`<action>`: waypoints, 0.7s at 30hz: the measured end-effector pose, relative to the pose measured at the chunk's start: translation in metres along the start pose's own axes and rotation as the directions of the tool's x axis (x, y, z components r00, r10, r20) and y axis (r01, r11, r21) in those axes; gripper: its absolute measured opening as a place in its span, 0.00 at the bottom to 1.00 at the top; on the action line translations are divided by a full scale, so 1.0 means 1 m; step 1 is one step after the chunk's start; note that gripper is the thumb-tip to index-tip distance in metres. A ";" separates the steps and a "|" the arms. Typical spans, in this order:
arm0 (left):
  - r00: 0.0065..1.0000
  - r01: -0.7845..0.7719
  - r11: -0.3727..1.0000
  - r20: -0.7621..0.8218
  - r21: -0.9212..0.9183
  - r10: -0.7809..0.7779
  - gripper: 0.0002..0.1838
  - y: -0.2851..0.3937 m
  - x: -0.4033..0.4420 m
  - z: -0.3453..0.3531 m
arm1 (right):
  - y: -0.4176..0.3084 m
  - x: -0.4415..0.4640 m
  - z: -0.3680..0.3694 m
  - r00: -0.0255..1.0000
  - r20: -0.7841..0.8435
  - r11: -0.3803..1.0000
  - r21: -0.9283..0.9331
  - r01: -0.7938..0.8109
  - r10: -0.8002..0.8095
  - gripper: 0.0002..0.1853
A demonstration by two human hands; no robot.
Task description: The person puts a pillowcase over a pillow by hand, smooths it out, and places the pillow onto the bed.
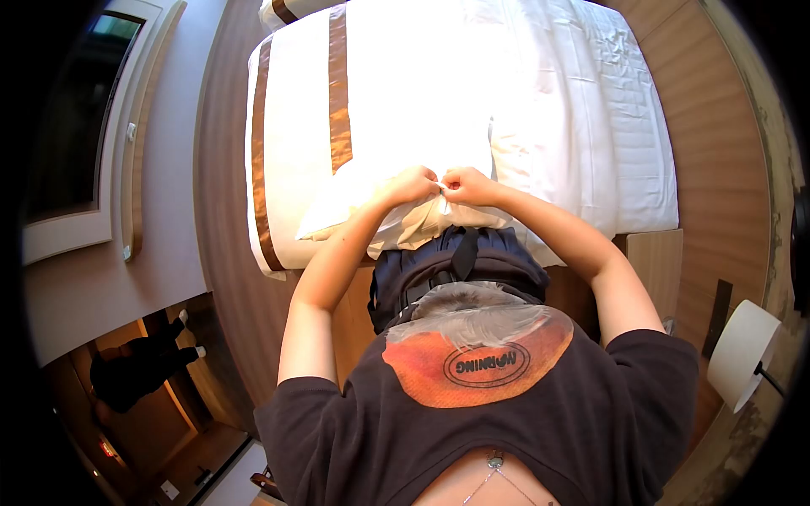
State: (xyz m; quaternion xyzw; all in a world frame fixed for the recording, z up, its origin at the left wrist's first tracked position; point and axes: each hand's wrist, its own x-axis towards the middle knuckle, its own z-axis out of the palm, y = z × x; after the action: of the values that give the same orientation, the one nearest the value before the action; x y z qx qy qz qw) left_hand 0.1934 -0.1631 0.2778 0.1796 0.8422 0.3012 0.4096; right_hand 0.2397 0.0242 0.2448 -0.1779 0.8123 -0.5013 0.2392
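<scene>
At the near edge of the bed, a white pillowcase lies bunched in front of my waist. My left hand is closed in a pinch on its near edge. Close beside it, my right hand pinches the same edge, with thumb and fingers together. Below both hands the cloth hangs in cream-coloured folds against my trousers. A pointed corner of the pillowcase sticks out to the left. Strong glare washes out its far side, and what is inside it is hidden.
White sheets and brown satin bands cover the bed. A lampshade stands at the right, by a wooden side panel. A wall-mounted screen is at the left. Someone in dark clothes appears at lower left.
</scene>
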 end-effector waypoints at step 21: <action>0.959 -0.079 0.978 -0.254 0.193 0.128 0.20 -0.024 -0.071 -0.021 | 0.040 0.012 -0.091 0.933 0.200 0.762 0.540 -0.359 0.298 0.14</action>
State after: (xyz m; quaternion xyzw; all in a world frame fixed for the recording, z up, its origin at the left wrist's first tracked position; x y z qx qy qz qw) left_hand 0.2180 -0.2275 0.3136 0.2181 0.9026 0.2659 0.2589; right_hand 0.1762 0.1020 0.2414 0.0212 0.6311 -0.6604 0.4064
